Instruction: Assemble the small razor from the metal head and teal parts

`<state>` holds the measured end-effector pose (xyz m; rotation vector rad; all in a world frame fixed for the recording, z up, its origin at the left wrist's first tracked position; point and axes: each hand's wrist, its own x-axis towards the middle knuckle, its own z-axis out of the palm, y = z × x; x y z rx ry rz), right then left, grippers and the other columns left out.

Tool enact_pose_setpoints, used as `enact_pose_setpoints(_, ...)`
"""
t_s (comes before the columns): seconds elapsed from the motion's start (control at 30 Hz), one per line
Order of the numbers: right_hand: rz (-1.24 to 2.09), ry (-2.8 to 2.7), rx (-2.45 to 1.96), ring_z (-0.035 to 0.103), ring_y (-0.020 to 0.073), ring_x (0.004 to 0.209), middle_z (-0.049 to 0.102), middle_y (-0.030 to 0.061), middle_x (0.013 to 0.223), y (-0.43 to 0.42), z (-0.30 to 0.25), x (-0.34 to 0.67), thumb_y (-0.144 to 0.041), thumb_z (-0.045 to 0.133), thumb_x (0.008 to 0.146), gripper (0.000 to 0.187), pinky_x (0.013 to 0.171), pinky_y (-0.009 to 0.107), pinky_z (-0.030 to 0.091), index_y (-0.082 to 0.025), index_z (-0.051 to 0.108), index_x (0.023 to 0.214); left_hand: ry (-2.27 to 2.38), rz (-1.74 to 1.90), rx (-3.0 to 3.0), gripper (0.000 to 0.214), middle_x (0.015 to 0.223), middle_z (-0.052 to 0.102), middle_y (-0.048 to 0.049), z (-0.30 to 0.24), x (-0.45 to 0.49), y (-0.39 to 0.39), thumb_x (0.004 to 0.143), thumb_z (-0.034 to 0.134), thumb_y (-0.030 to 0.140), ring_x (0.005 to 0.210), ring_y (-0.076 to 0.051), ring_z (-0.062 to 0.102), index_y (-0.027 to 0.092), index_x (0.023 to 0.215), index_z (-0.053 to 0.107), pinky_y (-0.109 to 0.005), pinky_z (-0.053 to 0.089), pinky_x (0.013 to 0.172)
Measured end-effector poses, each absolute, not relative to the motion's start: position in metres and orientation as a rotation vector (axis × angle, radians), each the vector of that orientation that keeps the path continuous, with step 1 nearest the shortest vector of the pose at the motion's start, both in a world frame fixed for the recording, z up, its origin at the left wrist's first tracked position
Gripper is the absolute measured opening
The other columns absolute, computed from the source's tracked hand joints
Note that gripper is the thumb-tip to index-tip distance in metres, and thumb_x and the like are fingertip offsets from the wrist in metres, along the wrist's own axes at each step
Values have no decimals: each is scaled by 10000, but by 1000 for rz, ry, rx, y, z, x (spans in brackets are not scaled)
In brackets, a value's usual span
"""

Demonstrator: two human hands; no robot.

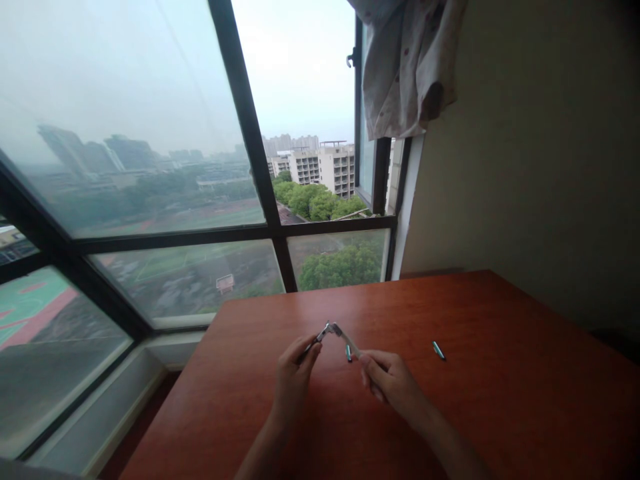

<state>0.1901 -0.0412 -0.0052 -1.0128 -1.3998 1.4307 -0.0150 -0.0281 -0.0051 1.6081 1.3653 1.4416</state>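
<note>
Above the table, my left hand (295,373) pinches a slim dark piece with a silver end (323,333), which slants up to the right. My right hand (390,377) is closed on the lower end of a slim pale stick with a silver head (349,339), which leans up to the left. The two silver ends meet or nearly meet at the top; I cannot tell if they are joined. Just behind the pale stick lies a short green and silver pen-like piece (349,353). A second green pen-like piece (439,351) rests on the table to the right.
The reddish-brown wooden table (500,413) reaches to the windows. Dark window frames (277,240) stand at its far and left sides, with one sash swung open. A patterned curtain (410,73) hangs at upper right beside a plain wall (525,167).
</note>
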Motion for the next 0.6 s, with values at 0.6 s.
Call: enact_pose_setpoints(0.6,1580,-1283,-979,330,30,325,511,-43,544,-42,-3,190,-646,520,783,573,302,160,229,-113,658,941,1278,1402,1666,209,820,658,-55,-3,-11,-31,818,618,287,741,-178,582,166,953,721,-238,458,653)
